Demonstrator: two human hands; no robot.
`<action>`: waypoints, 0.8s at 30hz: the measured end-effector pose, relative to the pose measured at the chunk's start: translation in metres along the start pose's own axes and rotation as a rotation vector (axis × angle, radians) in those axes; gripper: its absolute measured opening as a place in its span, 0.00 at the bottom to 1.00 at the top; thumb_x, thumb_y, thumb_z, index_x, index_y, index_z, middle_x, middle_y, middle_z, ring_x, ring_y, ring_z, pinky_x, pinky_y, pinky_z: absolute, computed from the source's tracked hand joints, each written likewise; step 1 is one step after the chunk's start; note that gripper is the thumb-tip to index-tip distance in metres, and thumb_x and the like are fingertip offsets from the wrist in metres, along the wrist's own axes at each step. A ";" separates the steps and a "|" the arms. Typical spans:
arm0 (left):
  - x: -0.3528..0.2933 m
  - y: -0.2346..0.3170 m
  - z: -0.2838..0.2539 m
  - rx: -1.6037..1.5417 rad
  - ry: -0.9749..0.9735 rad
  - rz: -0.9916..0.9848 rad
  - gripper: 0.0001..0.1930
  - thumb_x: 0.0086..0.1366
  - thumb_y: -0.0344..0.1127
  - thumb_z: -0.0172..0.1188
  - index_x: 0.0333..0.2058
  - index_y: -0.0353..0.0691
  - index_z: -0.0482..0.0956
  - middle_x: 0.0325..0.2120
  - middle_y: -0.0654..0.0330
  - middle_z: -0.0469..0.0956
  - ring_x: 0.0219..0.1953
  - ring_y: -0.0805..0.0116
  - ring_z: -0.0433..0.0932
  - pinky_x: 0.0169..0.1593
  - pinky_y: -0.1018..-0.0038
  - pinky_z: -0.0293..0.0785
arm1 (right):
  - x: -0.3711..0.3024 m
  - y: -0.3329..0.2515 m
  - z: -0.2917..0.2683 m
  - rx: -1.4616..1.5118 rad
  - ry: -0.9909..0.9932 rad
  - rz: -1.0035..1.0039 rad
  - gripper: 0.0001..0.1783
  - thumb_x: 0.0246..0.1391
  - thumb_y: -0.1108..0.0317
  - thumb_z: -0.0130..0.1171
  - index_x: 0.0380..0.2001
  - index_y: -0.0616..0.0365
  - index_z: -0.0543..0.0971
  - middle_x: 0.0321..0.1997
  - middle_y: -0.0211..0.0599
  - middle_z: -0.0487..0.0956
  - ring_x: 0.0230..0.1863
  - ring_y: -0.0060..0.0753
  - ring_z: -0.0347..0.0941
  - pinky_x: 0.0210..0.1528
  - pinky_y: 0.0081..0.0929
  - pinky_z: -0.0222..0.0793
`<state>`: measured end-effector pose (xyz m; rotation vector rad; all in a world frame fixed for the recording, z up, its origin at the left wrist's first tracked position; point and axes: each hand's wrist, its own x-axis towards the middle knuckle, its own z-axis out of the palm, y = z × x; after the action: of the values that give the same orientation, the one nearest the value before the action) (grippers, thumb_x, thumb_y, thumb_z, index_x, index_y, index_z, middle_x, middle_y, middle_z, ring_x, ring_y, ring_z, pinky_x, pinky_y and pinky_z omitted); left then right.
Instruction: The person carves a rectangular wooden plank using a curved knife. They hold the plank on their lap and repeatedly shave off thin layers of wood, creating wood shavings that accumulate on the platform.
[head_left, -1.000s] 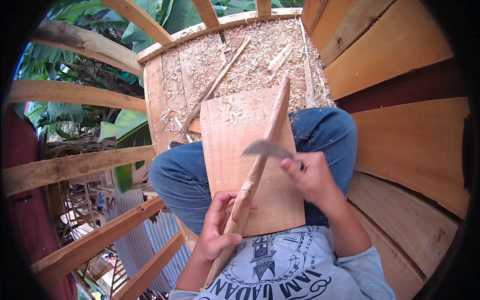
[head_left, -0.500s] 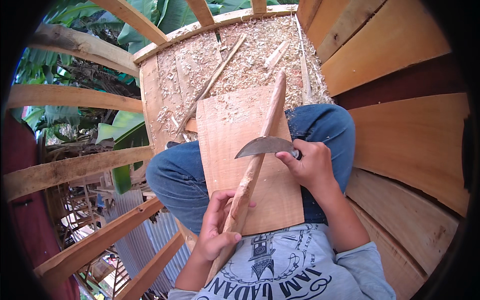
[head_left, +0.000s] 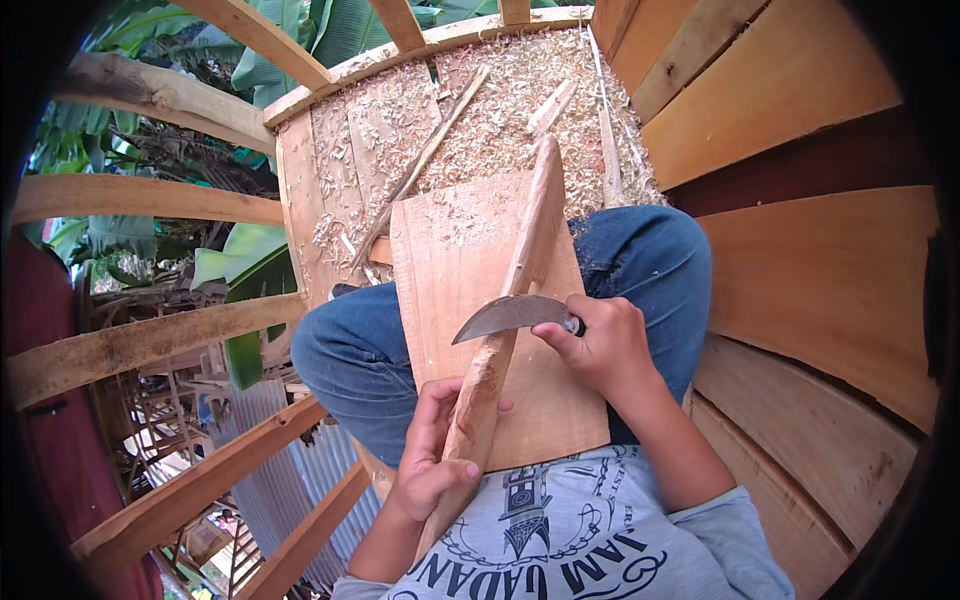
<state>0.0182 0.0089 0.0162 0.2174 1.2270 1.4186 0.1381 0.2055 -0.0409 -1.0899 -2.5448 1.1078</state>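
My left hand (head_left: pixel 436 452) is closed around the lower part of a long wooden stick (head_left: pixel 525 255), fingers on its far side and thumb on the near side. The stick slants up and away, its rough-hewn far end pointing over the wood shavings. In my right hand (head_left: pixel 606 340) is a knife (head_left: pixel 508 317) with a broad curved blade, its handle mostly hidden by the fingers. The blade lies across the stick near its middle, tip pointing left. Beneath them a flat wooden board (head_left: pixel 440 290) rests across my lap.
Curly wood shavings (head_left: pixel 500 130) cover much of the plank floor ahead, with a thin stick (head_left: pixel 425 160) and a short offcut (head_left: pixel 553 103) among them. Wooden railings (head_left: pixel 160 325) stand at the left, with banana leaves beyond. A plank wall (head_left: pixel 810 270) rises at the right.
The knife and my right hand have moved down the stick, toward me and slightly left. The stick's far end has shifted a little left and its face has turned. My left hand keeps its hold.
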 end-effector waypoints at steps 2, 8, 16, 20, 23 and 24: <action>0.000 0.001 0.001 -0.003 0.003 -0.001 0.42 0.42 0.35 0.60 0.59 0.33 0.56 0.55 0.48 0.66 0.59 0.55 0.68 0.65 0.62 0.57 | 0.007 0.002 0.002 0.031 0.064 0.069 0.37 0.50 0.33 0.57 0.17 0.63 0.79 0.12 0.51 0.73 0.21 0.54 0.76 0.25 0.42 0.71; 0.002 0.003 -0.005 -0.027 -0.005 0.008 0.43 0.41 0.35 0.62 0.59 0.34 0.57 0.55 0.48 0.66 0.59 0.55 0.69 0.64 0.63 0.58 | 0.014 0.007 -0.003 0.155 0.007 0.087 0.36 0.52 0.35 0.57 0.21 0.64 0.82 0.14 0.53 0.74 0.21 0.54 0.76 0.26 0.40 0.71; 0.004 -0.002 -0.005 -0.003 -0.050 0.028 0.43 0.39 0.34 0.62 0.58 0.34 0.57 0.54 0.48 0.66 0.60 0.54 0.68 0.64 0.63 0.57 | -0.004 -0.006 -0.009 0.355 -0.225 0.119 0.35 0.52 0.36 0.58 0.22 0.64 0.82 0.14 0.53 0.73 0.20 0.53 0.76 0.25 0.40 0.69; 0.002 -0.002 -0.002 -0.024 -0.004 0.013 0.43 0.40 0.33 0.60 0.59 0.35 0.57 0.54 0.47 0.67 0.60 0.54 0.68 0.65 0.62 0.58 | 0.004 -0.006 -0.011 0.090 -0.112 0.077 0.37 0.50 0.33 0.58 0.18 0.64 0.80 0.13 0.51 0.73 0.20 0.53 0.76 0.25 0.41 0.70; 0.003 0.001 0.001 -0.059 0.022 0.003 0.42 0.40 0.34 0.60 0.59 0.36 0.57 0.54 0.47 0.68 0.60 0.54 0.68 0.64 0.62 0.58 | 0.009 -0.001 -0.004 -0.001 -0.015 0.036 0.38 0.48 0.32 0.58 0.17 0.63 0.79 0.13 0.50 0.73 0.20 0.53 0.76 0.25 0.41 0.71; 0.002 0.001 0.001 -0.069 0.030 -0.003 0.43 0.40 0.34 0.60 0.59 0.36 0.57 0.54 0.47 0.68 0.60 0.54 0.68 0.64 0.62 0.58 | 0.011 0.000 -0.002 -0.024 0.015 0.020 0.38 0.48 0.31 0.58 0.16 0.63 0.79 0.12 0.50 0.73 0.21 0.52 0.76 0.25 0.42 0.71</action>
<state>0.0176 0.0120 0.0167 0.1477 1.2003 1.4638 0.1312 0.2139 -0.0408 -1.1267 -2.5478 1.0731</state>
